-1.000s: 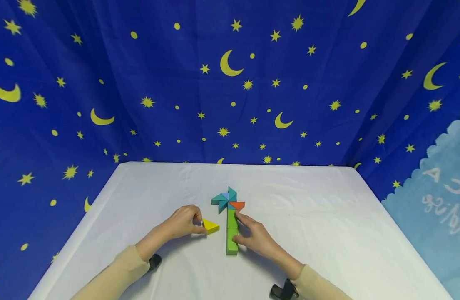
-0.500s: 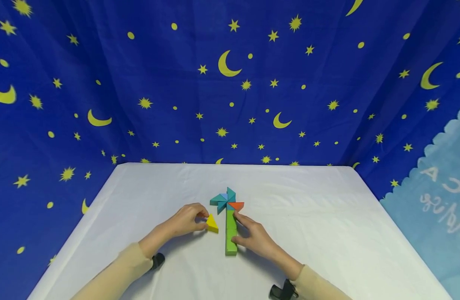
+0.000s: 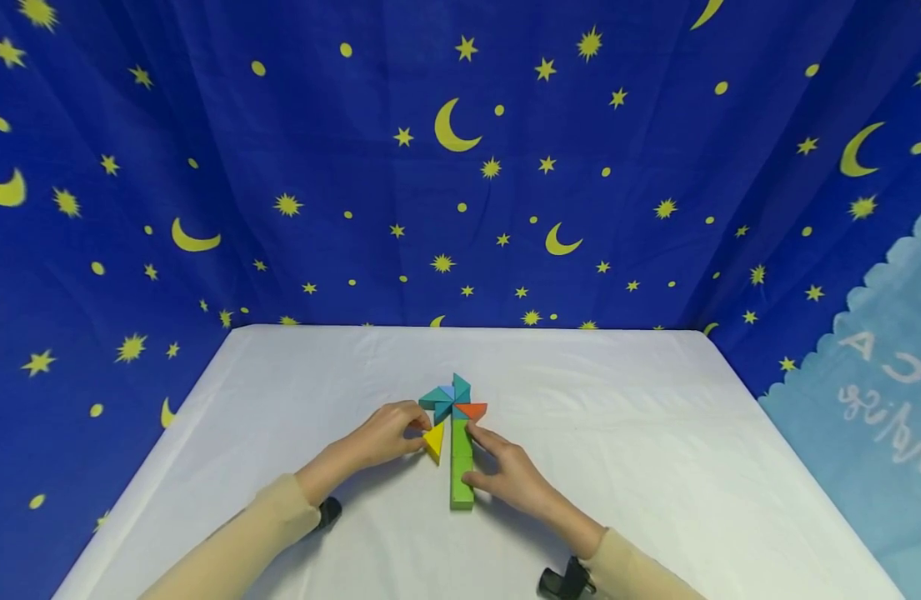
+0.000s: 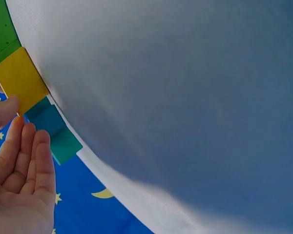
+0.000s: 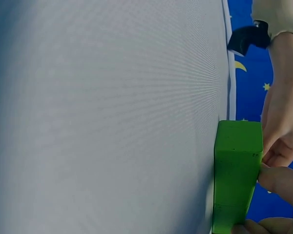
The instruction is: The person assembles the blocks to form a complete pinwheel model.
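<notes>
My left hand [image 3: 391, 432] pinches a yellow triangular block [image 3: 434, 442] between thumb and fingertips, just left of the green column. That column is made of green blocks [image 3: 462, 479] laid end to end on the white table. My right hand [image 3: 514, 477] rests along its right side, with index finger and thumb touching the green. At the column's far end, teal and blue triangular blocks [image 3: 442, 403] form a pinwheel, and an orange block [image 3: 473, 412] points right. In the left wrist view, the yellow block [image 4: 22, 80] overlaps the teal blocks [image 4: 64, 145].
A white cloth covers the table [image 3: 618, 417]. Behind and to the left hangs a blue curtain [image 3: 317, 150] with yellow moons and stars. Light blue fabric [image 3: 873, 417] with white lettering hangs at the right. Black devices [image 3: 565, 579] sit at both wrists.
My left hand has moved right and slightly away from me, turning the yellow block and bringing it close to the green column. My right hand stays in place.
</notes>
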The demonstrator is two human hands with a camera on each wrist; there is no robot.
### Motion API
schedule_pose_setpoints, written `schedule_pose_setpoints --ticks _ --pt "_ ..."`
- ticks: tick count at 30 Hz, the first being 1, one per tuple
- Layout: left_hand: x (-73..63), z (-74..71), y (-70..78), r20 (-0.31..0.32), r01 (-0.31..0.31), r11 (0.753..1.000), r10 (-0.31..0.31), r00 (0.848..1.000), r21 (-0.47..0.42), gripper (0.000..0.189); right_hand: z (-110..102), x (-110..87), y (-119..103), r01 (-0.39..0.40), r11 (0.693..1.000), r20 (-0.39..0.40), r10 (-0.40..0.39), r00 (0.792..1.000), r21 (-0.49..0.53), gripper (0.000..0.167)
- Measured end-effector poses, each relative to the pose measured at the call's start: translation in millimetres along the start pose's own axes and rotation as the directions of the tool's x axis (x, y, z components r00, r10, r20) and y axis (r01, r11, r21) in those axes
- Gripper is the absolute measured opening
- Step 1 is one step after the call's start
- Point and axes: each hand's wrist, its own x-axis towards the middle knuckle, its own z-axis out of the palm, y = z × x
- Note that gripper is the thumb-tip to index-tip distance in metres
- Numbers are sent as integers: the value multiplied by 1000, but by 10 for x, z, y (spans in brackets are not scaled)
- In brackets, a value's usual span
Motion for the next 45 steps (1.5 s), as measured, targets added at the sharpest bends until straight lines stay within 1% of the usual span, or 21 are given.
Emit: schedule_pose_setpoints --ticks 5,8,12,20,28,32,37,41,44,45 --pt "30 4 9 -27 -37 999 38 999 13 17 0 2 1 2 1000 3 -2 1000 6 74" --pt "47 11 5 -52 -40 999 42 998 31 19 3 5 1 3 1000 5 -3 1000 6 74" --pt "68 22 12 -75 -22 999 26 997 48 21 7 12 -1 2 1000 3 -2 1000 4 74" --pt "104 36 43 -67 11 998 -7 998 60 26 3 10 -4 -1 1000 -1 1 1000 -2 75" --pt "127 60 60 -98 73 995 -66 993 74 33 -13 2 -10 1 1000 -3 -1 1000 -5 74" --pt "142 72 64 -107 88 992 -78 991 91 33 -8 3 1 1 1000 -5 -1 1000 -1 75" --pt "178 74 56 -104 115 988 -104 989 107 30 2 -1 8 8 1000 -9 -8 1000 6 75" --pt "206 70 44 -97 147 984 -137 986 98 29 -1 -6 5 38 999 -11 -38 999 -14 74" --pt "221 70 39 -94 158 984 -150 984 86 29 -5 -6 3 53 998 -13 -53 999 -19 74" --pt "226 72 34 -94 157 984 -149 984 85 28 -6 -5 3 46 999 -12 -46 999 -14 74"
